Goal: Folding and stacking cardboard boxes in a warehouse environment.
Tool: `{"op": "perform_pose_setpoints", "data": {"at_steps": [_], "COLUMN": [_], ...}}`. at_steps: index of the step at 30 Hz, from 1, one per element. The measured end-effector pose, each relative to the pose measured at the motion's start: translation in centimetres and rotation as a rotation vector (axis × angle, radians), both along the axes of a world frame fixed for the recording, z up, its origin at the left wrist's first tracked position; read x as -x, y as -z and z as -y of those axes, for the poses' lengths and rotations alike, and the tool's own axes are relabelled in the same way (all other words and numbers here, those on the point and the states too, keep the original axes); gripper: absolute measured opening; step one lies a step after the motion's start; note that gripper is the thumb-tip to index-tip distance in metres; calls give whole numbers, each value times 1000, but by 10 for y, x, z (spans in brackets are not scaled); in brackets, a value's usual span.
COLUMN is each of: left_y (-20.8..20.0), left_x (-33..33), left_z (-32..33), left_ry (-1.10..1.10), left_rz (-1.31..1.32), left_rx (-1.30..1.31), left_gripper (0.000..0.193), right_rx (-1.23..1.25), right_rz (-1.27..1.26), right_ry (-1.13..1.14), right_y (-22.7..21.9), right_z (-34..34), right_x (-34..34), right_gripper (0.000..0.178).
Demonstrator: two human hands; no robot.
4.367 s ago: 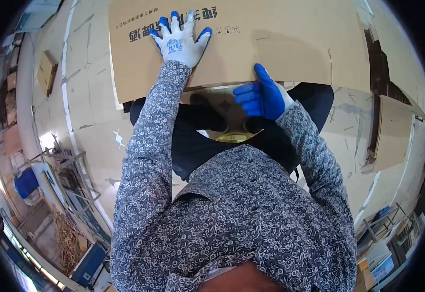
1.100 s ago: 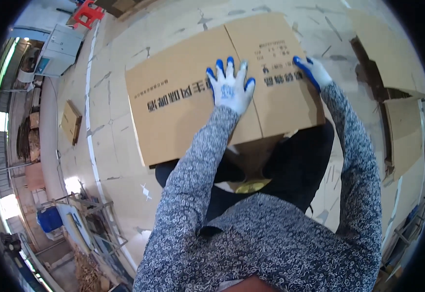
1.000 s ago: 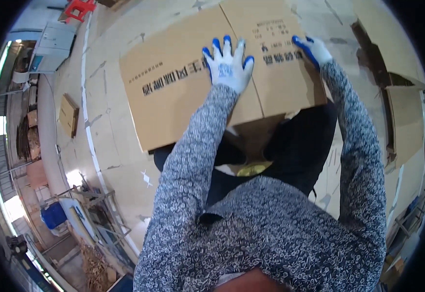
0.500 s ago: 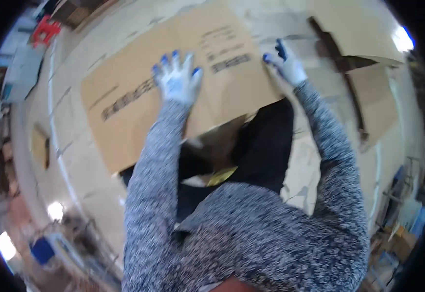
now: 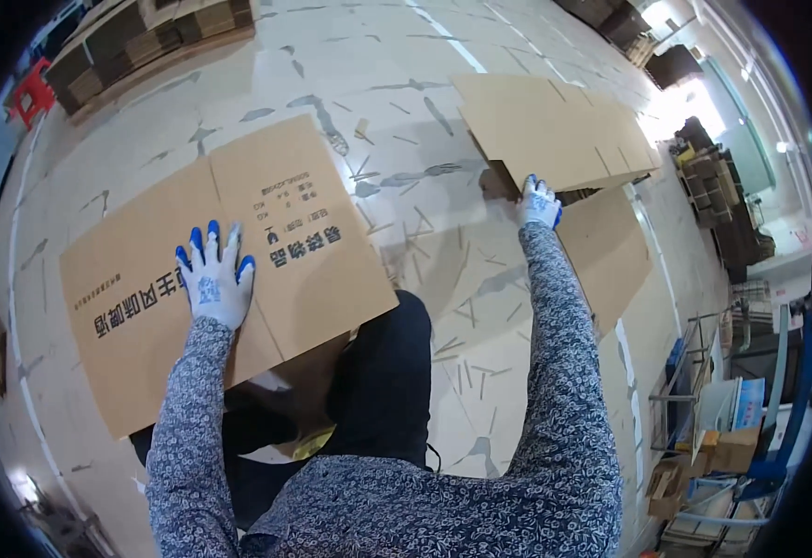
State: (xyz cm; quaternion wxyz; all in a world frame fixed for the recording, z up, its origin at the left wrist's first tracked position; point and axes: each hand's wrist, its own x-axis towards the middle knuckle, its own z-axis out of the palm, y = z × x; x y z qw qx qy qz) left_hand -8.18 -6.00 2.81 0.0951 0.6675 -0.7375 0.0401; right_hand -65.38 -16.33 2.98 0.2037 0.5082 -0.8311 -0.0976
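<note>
A flattened brown cardboard box [image 5: 332, 223] with dark printing lies across my knees. My left hand [image 5: 212, 284], in a white glove with blue fingertips, rests on it with fingers spread. Off to the right, my right hand [image 5: 540, 203], gloved alike, is closed at the near corner of another flattened cardboard box [image 5: 545, 130]. Its fingers curl over that edge, and the thumb is partly hidden. Under this box lies a further cardboard sheet [image 5: 611, 260] on the floor.
Thin cardboard strips [image 5: 466, 312] litter the tiled floor between the boxes. Bundled cardboard on a pallet [image 5: 155, 46] stands at the far left, beside a red stool [image 5: 32, 93]. At the right are a blue-framed cart [image 5: 778, 409] and stacked cardboard [image 5: 713, 195].
My right hand has left the right edge of the box on my knees and reached the other box's corner. My left hand stays spread on the first box. The view has swung right.
</note>
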Motion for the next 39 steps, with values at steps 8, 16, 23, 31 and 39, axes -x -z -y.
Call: {"op": "perform_pose_setpoints", "data": {"at_steps": [8, 16, 23, 31, 39], "left_y": [6, 15, 15, 5, 16], "left_x": [-8, -3, 2, -21, -8], "left_z": [2, 3, -1, -6, -4], "left_ry": [-26, -7, 5, -37, -32], "left_rz": [29, 53, 56, 36, -41], "left_rx": [-9, 52, 34, 70, 81], "left_gripper": [59, 57, 57, 56, 57], "right_rx": [141, 903, 598, 758, 863], "right_rz": [140, 368, 415, 1811, 2336], "right_ry": [-474, -469, -39, 516, 56], "right_y": [-123, -283, -96, 66, -17], "right_z": [-66, -139, -65, -36, -81], "right_x": [-108, -97, 185, 82, 91], "right_gripper": [44, 35, 51, 53, 47]}}
